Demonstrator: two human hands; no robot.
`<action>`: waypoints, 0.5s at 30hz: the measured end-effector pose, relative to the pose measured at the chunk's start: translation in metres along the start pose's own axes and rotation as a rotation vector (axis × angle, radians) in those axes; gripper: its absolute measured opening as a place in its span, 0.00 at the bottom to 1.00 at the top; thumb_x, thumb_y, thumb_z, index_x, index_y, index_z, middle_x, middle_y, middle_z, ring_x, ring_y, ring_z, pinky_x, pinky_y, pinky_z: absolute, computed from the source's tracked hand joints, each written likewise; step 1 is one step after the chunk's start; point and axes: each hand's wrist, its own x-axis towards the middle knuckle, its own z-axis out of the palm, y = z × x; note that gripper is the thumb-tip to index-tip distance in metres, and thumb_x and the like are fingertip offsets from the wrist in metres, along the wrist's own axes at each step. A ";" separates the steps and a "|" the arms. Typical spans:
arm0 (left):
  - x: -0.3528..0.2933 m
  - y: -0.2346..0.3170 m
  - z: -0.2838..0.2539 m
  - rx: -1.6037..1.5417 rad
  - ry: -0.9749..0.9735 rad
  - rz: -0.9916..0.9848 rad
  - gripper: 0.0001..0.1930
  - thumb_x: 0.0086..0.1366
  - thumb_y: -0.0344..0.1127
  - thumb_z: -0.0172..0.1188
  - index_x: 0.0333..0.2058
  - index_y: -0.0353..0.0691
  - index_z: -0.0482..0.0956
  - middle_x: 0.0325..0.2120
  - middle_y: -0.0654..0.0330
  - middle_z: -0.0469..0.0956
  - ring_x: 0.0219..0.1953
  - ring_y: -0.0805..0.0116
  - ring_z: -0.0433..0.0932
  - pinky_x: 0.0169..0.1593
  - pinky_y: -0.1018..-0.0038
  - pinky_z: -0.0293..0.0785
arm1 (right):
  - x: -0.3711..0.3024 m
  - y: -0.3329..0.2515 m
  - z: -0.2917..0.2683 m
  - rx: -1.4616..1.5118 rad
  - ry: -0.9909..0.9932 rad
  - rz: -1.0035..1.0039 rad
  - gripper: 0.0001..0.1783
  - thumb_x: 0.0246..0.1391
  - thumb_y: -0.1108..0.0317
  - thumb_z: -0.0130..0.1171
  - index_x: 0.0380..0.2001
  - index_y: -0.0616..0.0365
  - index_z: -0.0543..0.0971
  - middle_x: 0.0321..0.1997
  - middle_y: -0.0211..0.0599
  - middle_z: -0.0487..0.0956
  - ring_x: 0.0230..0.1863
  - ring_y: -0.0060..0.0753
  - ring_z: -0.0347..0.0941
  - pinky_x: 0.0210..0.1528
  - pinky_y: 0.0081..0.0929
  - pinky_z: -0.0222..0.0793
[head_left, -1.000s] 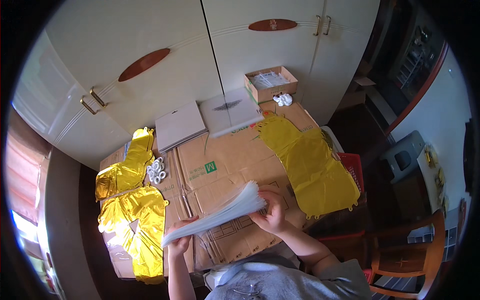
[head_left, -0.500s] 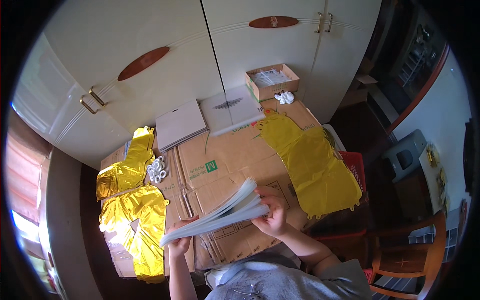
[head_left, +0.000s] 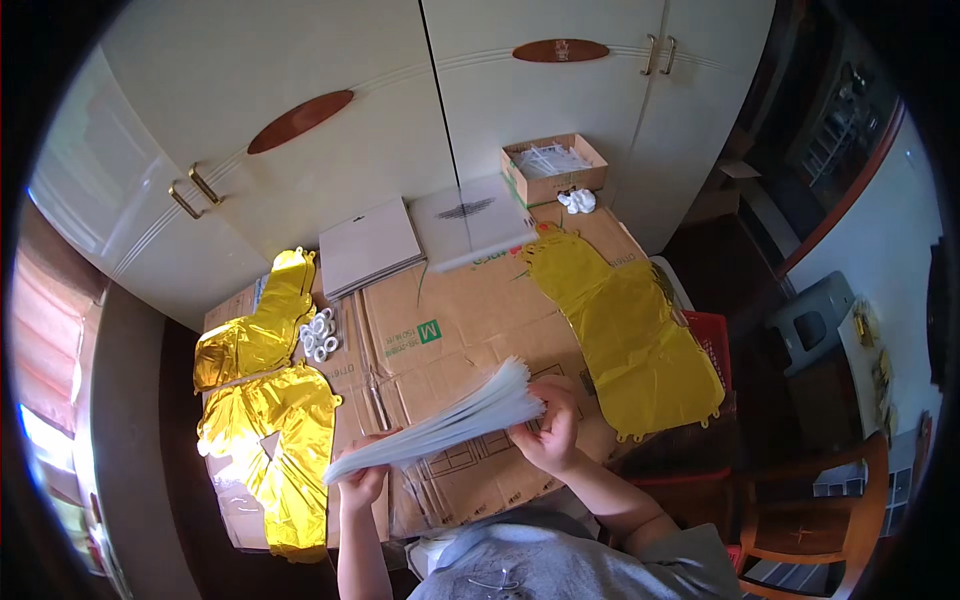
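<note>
My left hand (head_left: 364,484) is closed round the narrow end of a stack of thin, whitish plastic sheets (head_left: 445,418). At the other end the sheets fan out, and my right hand (head_left: 550,430) has its fingers against their loose edges. The stack is held above flattened cardboard (head_left: 465,340) that covers the table. To the left lie flat gold foil balloons, an upper one (head_left: 250,335) and a lower one (head_left: 285,425). Another flat gold foil balloon (head_left: 645,340) lies to the right of my right hand.
Small white rolls (head_left: 319,338) are heaped by the left balloons. Flat grey-beige boards (head_left: 372,246) and a pale printed sheet (head_left: 470,215) lie at the back. A cardboard box (head_left: 555,185) holds white sticks, beside a crumpled white bundle (head_left: 577,202). A wooden chair (head_left: 815,515) stands right.
The gap that parted the stack in two has closed, and its far ends now fan out together. My right hand has shifted slightly right. The whole view has moved a little.
</note>
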 end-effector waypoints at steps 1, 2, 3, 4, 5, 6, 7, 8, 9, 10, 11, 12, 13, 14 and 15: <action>0.001 0.003 0.003 -0.006 0.026 -0.009 0.06 0.52 0.19 0.51 0.30 0.31 0.74 0.30 0.52 0.76 0.34 0.62 0.76 0.39 0.72 0.71 | 0.001 0.002 0.001 -0.006 0.008 -0.004 0.32 0.33 0.76 0.64 0.45 0.60 0.62 0.44 0.43 0.65 0.44 0.38 0.63 0.46 0.30 0.59; 0.002 0.002 0.003 0.024 0.040 -0.014 0.05 0.52 0.19 0.52 0.29 0.31 0.75 0.28 0.54 0.76 0.33 0.64 0.75 0.37 0.73 0.71 | 0.003 0.003 0.003 -0.010 0.015 -0.008 0.35 0.33 0.74 0.67 0.47 0.60 0.63 0.46 0.43 0.66 0.46 0.40 0.63 0.48 0.31 0.59; 0.001 0.001 0.001 0.058 0.061 -0.017 0.04 0.53 0.20 0.53 0.28 0.32 0.76 0.27 0.56 0.76 0.31 0.67 0.75 0.35 0.75 0.70 | 0.008 0.004 0.005 0.021 -0.009 0.062 0.38 0.33 0.72 0.67 0.49 0.60 0.61 0.48 0.43 0.64 0.48 0.39 0.62 0.50 0.32 0.58; 0.000 -0.002 -0.001 0.094 0.085 -0.021 0.03 0.53 0.21 0.54 0.27 0.32 0.76 0.26 0.57 0.76 0.29 0.69 0.74 0.33 0.76 0.69 | 0.015 0.005 0.005 0.053 -0.035 0.133 0.40 0.33 0.70 0.68 0.51 0.60 0.59 0.50 0.43 0.63 0.50 0.39 0.61 0.52 0.32 0.57; 0.003 -0.005 -0.001 0.088 0.096 0.001 0.02 0.52 0.21 0.56 0.24 0.32 0.77 0.25 0.61 0.75 0.27 0.74 0.72 0.30 0.79 0.67 | 0.020 0.007 0.006 0.085 -0.064 0.204 0.43 0.33 0.69 0.69 0.53 0.60 0.57 0.52 0.44 0.62 0.52 0.39 0.60 0.54 0.32 0.55; 0.006 -0.004 0.000 0.067 0.085 0.005 0.02 0.52 0.21 0.56 0.25 0.33 0.77 0.24 0.61 0.75 0.27 0.75 0.72 0.30 0.79 0.67 | 0.022 0.011 0.006 0.191 -0.146 0.313 0.45 0.33 0.68 0.69 0.54 0.60 0.56 0.53 0.43 0.61 0.54 0.38 0.58 0.55 0.32 0.54; 0.008 -0.001 0.000 0.048 0.078 0.011 0.02 0.52 0.22 0.56 0.25 0.33 0.77 0.24 0.62 0.75 0.27 0.75 0.72 0.30 0.79 0.67 | 0.022 0.020 0.004 0.298 -0.234 0.420 0.46 0.33 0.67 0.69 0.55 0.59 0.54 0.54 0.43 0.59 0.55 0.37 0.57 0.56 0.32 0.53; 0.010 0.001 0.000 0.031 0.072 0.016 0.02 0.52 0.22 0.56 0.26 0.33 0.77 0.24 0.62 0.75 0.27 0.75 0.72 0.30 0.79 0.68 | 0.022 0.031 0.003 0.403 -0.326 0.528 0.48 0.34 0.67 0.70 0.56 0.59 0.53 0.56 0.42 0.58 0.57 0.36 0.55 0.57 0.32 0.52; 0.009 0.001 0.000 0.014 0.079 0.002 0.02 0.52 0.22 0.56 0.26 0.33 0.77 0.24 0.62 0.75 0.27 0.75 0.72 0.30 0.79 0.67 | 0.022 0.048 0.004 0.468 -0.473 0.619 0.43 0.38 0.68 0.67 0.56 0.57 0.54 0.51 0.38 0.64 0.52 0.31 0.61 0.53 0.29 0.58; 0.008 -0.001 -0.001 -0.005 0.092 -0.012 0.02 0.52 0.22 0.56 0.26 0.33 0.77 0.24 0.62 0.75 0.28 0.76 0.72 0.31 0.79 0.67 | 0.025 0.049 0.003 0.441 -0.541 0.647 0.41 0.39 0.69 0.66 0.55 0.57 0.55 0.49 0.37 0.66 0.50 0.29 0.63 0.51 0.28 0.59; 0.008 -0.002 -0.003 -0.024 0.104 -0.026 0.02 0.52 0.22 0.56 0.26 0.34 0.77 0.24 0.62 0.75 0.28 0.76 0.72 0.31 0.79 0.67 | 0.027 0.049 0.003 0.412 -0.610 0.674 0.39 0.41 0.70 0.64 0.55 0.58 0.55 0.46 0.36 0.68 0.47 0.28 0.65 0.49 0.27 0.61; 0.011 -0.003 -0.003 -0.032 0.081 -0.005 0.02 0.53 0.22 0.57 0.27 0.34 0.77 0.25 0.63 0.75 0.28 0.76 0.72 0.31 0.80 0.67 | 0.027 0.052 0.003 0.401 -0.621 0.668 0.37 0.43 0.71 0.63 0.54 0.58 0.56 0.44 0.35 0.69 0.45 0.26 0.66 0.48 0.26 0.62; 0.016 -0.003 -0.004 -0.036 0.054 0.014 0.03 0.53 0.23 0.57 0.27 0.34 0.77 0.25 0.63 0.76 0.28 0.77 0.72 0.32 0.80 0.68 | 0.026 0.055 0.002 0.393 -0.629 0.661 0.35 0.44 0.71 0.62 0.54 0.58 0.56 0.42 0.34 0.71 0.43 0.24 0.68 0.46 0.24 0.63; 0.020 -0.002 -0.004 -0.039 0.024 0.034 0.03 0.53 0.23 0.57 0.28 0.34 0.77 0.25 0.64 0.76 0.28 0.77 0.72 0.32 0.80 0.68 | 0.018 0.067 0.005 0.417 -0.581 0.623 0.33 0.45 0.71 0.61 0.53 0.59 0.57 0.40 0.33 0.72 0.40 0.23 0.68 0.44 0.23 0.64; 0.022 -0.003 -0.004 -0.034 0.036 0.011 0.03 0.54 0.24 0.57 0.28 0.33 0.77 0.26 0.64 0.76 0.29 0.77 0.72 0.33 0.80 0.68 | 0.017 0.069 0.010 0.446 -0.530 0.588 0.31 0.47 0.71 0.59 0.53 0.59 0.58 0.38 0.33 0.73 0.38 0.21 0.69 0.43 0.22 0.64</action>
